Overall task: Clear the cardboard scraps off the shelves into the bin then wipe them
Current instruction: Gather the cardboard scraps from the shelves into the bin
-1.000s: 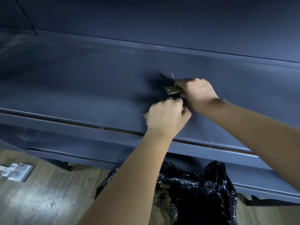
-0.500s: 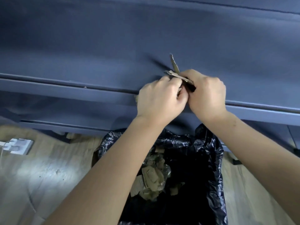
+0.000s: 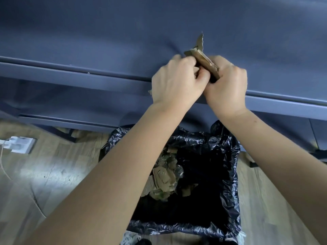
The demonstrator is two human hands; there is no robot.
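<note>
L fingers (image 3: 184,61): curled in tight, gripping the near end of the cardboard scraps (image 3: 203,58); knuckles face up.
R fingers (image 3: 230,66): also curled, wrapped round the same bundle from the other side.
L hand (image 3: 175,82) / R hand (image 3: 228,85): pressed together & touching, both in front of the top shelf's front lip.
Cardboard scraps: brown flat pieces, stacked & clamped btwn both hands. One torn, pointed strip sticks up past the fingers, w/ the shelf top behind it. Bundle looks lifted in the hands, not lying flat on the shelf.
Small scrap (image 3: 150,91): pale bit peeking out at the L hand's outer edge. Can't tell if it's held or sitting on the shelf lip.
Top shelf (image 3: 106,32): dark blue-grey, fills the upper part of the view; front lip runs left to right behind the hands.
Lower shelf (image 3: 74,101): same colour, below the top one, nearer the floor.
Bin (image 3: 231,156): black bag liner, mouth open, on the floor below the forearms, just in front of the shelves.
Binned scraps (image 3: 164,179): heap of brown cardboard bits on the left side inside the bin.
Floor (image 3: 44,183): wood-look planks, glare patch at left.
White box (image 3: 17,144): on the floor far left, near the lower shelf; thin cord (image 3: 3,163) beside it.
</note>
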